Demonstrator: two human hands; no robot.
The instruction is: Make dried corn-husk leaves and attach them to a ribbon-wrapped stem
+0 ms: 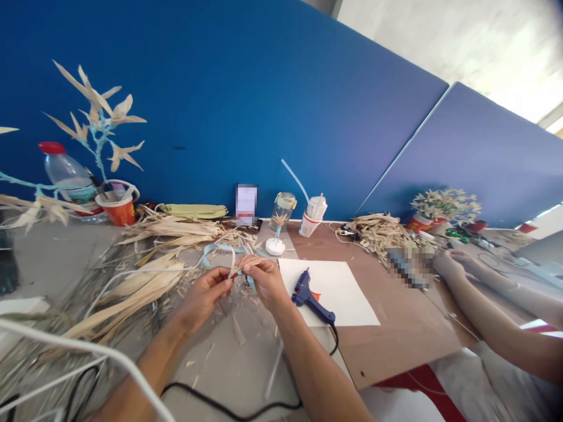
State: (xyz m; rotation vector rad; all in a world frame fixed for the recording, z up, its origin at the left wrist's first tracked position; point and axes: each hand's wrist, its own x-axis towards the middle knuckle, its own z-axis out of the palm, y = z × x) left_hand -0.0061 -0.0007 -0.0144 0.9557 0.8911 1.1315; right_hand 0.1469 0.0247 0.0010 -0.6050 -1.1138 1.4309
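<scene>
Both hands meet over the middle of the table. My left hand [210,293] is closed in a pinch on the left end of a piece of dried corn husk [240,266]. The fingers of my right hand [264,278] pinch the same husk from the other side. A light blue ribbon [213,251] loops just behind the hands. To the right, a dark blue hot glue gun [312,296] lies on a white sheet [352,293], apart from my right hand. Loose dried husks [141,281] spread out to the left of my left hand.
Behind the hands stand a phone [246,204], a clear bottle [281,217] and a paper cup [310,223]. A potted husk plant [118,205] is at the left. White cables [109,354] and a black cord [229,413] cross the front. A co-worker's arms [479,310] rest at the right.
</scene>
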